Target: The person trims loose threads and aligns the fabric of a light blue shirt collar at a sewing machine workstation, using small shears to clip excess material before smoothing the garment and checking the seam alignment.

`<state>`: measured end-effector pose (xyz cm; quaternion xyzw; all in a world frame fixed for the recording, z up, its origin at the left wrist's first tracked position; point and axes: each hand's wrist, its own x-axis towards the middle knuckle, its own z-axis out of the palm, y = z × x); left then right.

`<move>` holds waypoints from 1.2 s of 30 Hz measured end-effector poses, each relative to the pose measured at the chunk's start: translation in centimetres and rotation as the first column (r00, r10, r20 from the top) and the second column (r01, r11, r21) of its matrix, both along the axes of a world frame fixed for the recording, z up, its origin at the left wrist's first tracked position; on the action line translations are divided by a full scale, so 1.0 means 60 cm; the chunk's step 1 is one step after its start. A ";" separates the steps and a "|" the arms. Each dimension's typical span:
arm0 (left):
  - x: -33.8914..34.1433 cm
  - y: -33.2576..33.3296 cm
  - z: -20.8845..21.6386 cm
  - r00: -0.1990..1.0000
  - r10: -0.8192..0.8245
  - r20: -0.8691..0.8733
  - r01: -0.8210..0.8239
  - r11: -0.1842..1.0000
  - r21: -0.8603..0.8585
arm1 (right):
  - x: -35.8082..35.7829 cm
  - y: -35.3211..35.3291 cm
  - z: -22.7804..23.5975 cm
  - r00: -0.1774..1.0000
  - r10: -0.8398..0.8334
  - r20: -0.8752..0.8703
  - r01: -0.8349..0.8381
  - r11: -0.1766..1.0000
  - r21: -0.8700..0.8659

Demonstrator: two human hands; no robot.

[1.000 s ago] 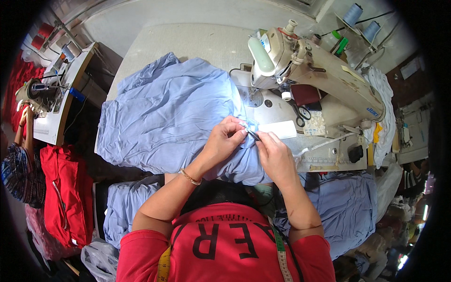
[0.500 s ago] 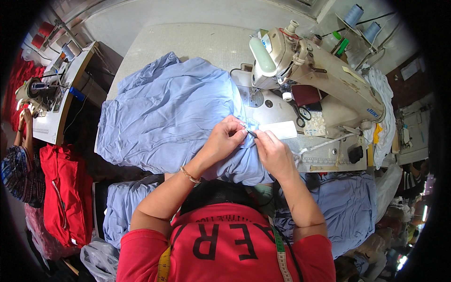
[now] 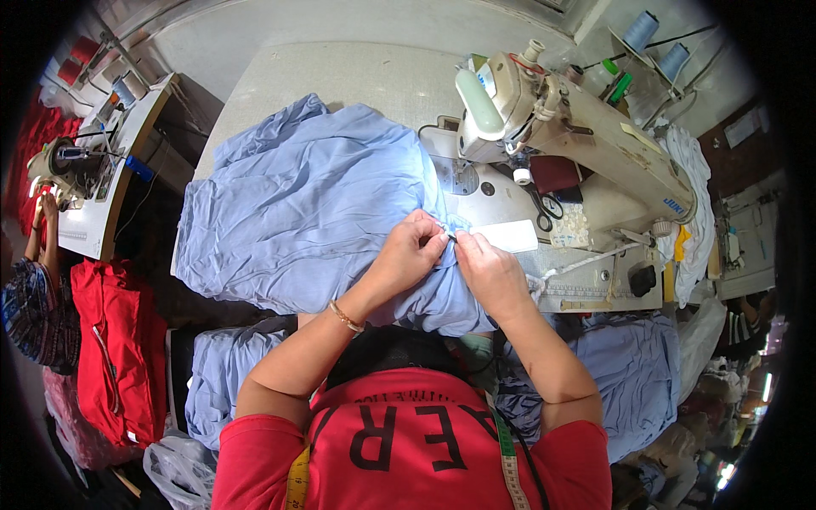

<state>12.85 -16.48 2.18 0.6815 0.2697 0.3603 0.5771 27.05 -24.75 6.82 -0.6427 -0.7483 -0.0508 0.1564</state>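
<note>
"Light-blue garment [image 3: 297, 204]: where does it lie in the head view?"

"It is spread in folds on the sewing table [image 3: 340, 68], to the left of the industrial sewing machine [image 3: 586, 127]. Its near right part is gathered up between the two hands."

"And the fingers?"

"On the left hand [image 3: 412, 251], thumb and forefinger are together, pinching the cloth. On the right hand [image 3: 491, 276], the fingertips are closed on a small dark tool [image 3: 451, 239]; its exact kind I cannot tell."

"How to do this well?"

"In my judgement, the pinch should keep the cloth firm, and the tool should make only small movements, away from the left fingertips."

"What differs from one second ago?"

"The right fingertips have come nearer to the left ones, and less of the tool is showing. The spread cloth lies the same."
</note>
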 end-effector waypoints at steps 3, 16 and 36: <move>0.000 -0.003 0.009 1.000 0.003 0.005 -0.003 0.996 -0.091 | -0.001 0.000 0.000 0.999 0.004 0.052 -0.004 1.000 0.012; -0.001 0.000 0.008 1.000 0.012 -0.009 -0.012 1.000 0.029 | -0.008 0.001 0.002 0.999 -0.030 -0.017 0.031 0.999 0.011; -0.001 -0.001 0.007 1.000 0.006 0.003 -0.006 0.999 -0.034 | 0.001 -0.002 0.001 0.962 -0.096 -0.257 0.083 0.995 -0.063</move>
